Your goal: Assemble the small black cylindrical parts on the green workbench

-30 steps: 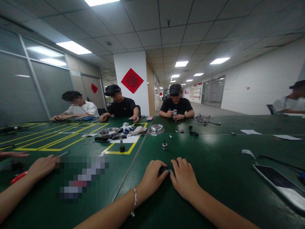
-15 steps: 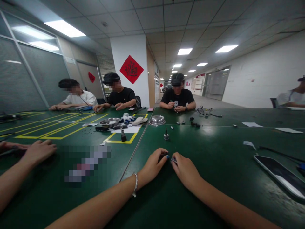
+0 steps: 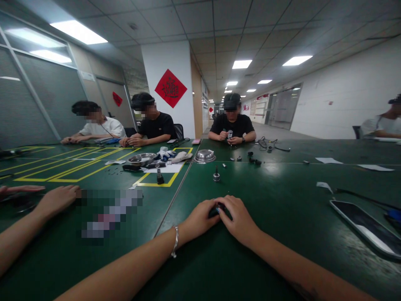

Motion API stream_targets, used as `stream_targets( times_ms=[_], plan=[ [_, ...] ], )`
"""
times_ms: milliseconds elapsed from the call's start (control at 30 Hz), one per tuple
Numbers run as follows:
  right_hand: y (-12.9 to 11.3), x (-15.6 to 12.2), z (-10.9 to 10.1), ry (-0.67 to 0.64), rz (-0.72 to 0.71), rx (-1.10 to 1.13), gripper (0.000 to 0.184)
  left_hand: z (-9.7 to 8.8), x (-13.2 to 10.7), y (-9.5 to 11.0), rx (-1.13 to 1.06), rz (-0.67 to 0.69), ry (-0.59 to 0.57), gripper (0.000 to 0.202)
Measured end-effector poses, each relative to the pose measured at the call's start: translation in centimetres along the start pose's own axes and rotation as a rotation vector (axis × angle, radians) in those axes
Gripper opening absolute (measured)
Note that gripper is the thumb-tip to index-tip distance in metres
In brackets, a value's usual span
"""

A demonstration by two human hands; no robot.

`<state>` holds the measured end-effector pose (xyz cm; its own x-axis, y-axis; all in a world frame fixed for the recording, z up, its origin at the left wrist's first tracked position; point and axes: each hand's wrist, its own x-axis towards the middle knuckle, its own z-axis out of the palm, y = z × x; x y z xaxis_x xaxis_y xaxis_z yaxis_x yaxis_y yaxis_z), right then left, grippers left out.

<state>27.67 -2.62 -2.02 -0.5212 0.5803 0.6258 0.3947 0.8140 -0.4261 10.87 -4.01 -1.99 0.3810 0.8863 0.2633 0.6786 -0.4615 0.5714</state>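
Observation:
My left hand (image 3: 200, 218) and my right hand (image 3: 238, 220) rest together on the green table (image 3: 275, 234), fingers curled round a small dark part (image 3: 215, 210) held between them. The part is mostly hidden by my fingers; only a dark bit shows. A bracelet (image 3: 174, 241) sits on my left wrist. A small upright metal piece (image 3: 216, 174) stands on the table beyond my hands.
A neighbour's hand (image 3: 56, 200) lies on the table at my left. A phone (image 3: 363, 223) lies at the right. Metal bowls (image 3: 204, 156), gloves (image 3: 175, 156), paper and small parts sit mid-table. Several people sit along the far side.
My hands have closed together again over the dark part after being slightly apart. The view has tilted a little; the neighbour's hand has shifted slightly.

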Motion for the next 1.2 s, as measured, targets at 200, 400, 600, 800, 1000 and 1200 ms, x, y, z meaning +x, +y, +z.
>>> stream_targets(
  times_ms=[200,400,600,800,1000,1200],
  plan=[
    [0.09,-0.06,0.1,-0.024,-0.005,-0.065,0.023,0.04,0.16,-0.12,0.007,-0.02,0.015,0.028],
    [0.24,-0.01,0.19,-0.007,0.026,-0.092,0.027,-0.04,0.19,-0.07,-0.115,-0.031,0.023,0.032],
    [0.8,0.1,0.26,0.0,0.068,-0.053,0.022,-0.26,0.16,0.44,-0.2,-0.036,0.015,0.04],
    [0.55,0.23,0.09,-0.04,0.083,-0.048,0.02,-0.25,0.09,0.53,-0.168,-0.016,0.02,0.036],
    [0.3,0.62,-0.42,-0.048,0.099,0.046,0.025,-0.13,0.11,0.19,-0.181,0.013,0.032,0.036],
    [0.39,0.6,-0.34,-0.018,0.085,0.119,0.028,-0.3,0.1,0.13,-0.226,0.007,0.025,0.038]
  ],
)
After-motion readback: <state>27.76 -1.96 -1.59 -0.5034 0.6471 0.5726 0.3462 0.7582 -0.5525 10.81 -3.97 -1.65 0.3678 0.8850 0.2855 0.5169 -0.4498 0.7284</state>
